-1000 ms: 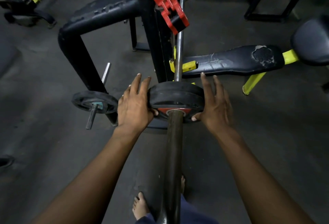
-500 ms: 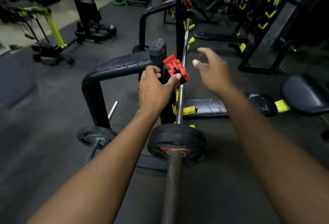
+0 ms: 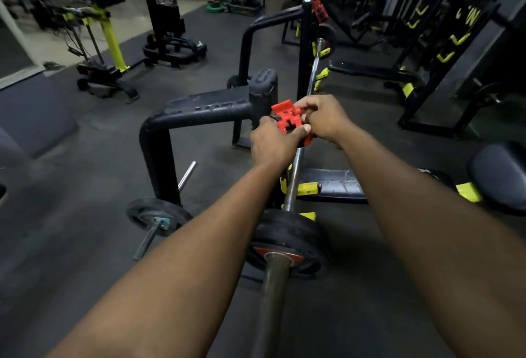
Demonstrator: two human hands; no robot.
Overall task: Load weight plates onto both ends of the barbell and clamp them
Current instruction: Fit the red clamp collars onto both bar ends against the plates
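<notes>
A barbell (image 3: 271,295) runs away from me across the rack, its sleeve in the lower middle. A black weight plate (image 3: 293,232) with a red hub sits on the near sleeve. Farther up, both hands hold a red clamp (image 3: 287,118) at the rack upright. My left hand (image 3: 273,142) grips the clamp from below and the left. From the right, my right hand (image 3: 327,118) pinches its top. A second red clamp (image 3: 319,10) hangs on the far upright, just above a black plate (image 3: 327,36) on the far end of the bar.
The black bench-press rack (image 3: 199,110) stands to the left, with a small plate (image 3: 155,215) stored on its peg. The bench pad (image 3: 333,185) lies to the right with yellow brackets. Other gym machines fill the back and right.
Both hands left the near plate and rose to the red clamp. The left hand reached it first; now the right hand has closed on it too. My view tilted upward.
</notes>
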